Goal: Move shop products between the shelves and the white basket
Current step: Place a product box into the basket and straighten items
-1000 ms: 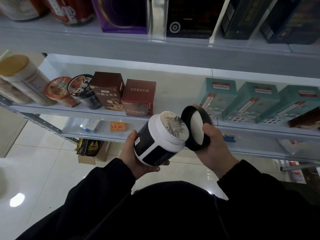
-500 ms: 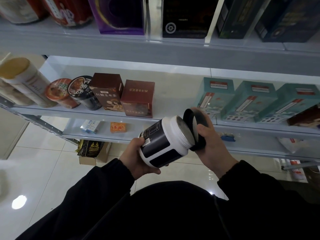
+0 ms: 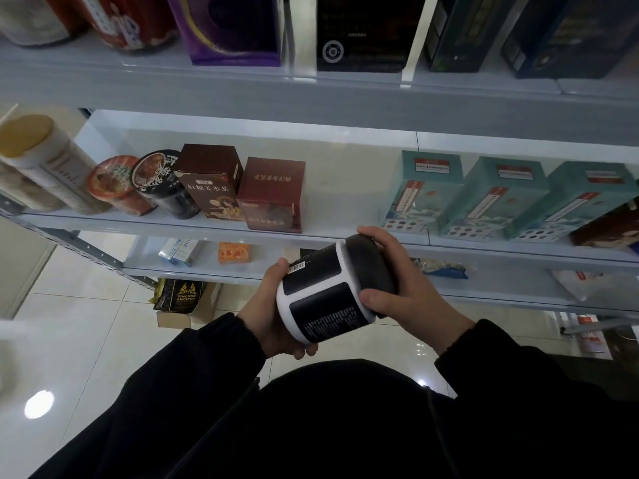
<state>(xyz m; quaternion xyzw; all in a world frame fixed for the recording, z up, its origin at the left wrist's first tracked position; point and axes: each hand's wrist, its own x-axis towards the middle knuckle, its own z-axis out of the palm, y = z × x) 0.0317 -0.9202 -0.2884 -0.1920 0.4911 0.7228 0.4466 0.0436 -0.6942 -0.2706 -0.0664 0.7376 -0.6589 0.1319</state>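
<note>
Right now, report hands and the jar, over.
Left hand grips jar base. Right hand grips lid, lid on jar mouth. Jar tilted, held before shelf; nothing between them.

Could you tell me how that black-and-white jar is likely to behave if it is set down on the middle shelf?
The jar, its lid on, looks like rigid plastic, so it probably won't flex in the left hand. Its round body would likely roll if laid sideways as now; upright, its squat shape should stand steadily.
</note>
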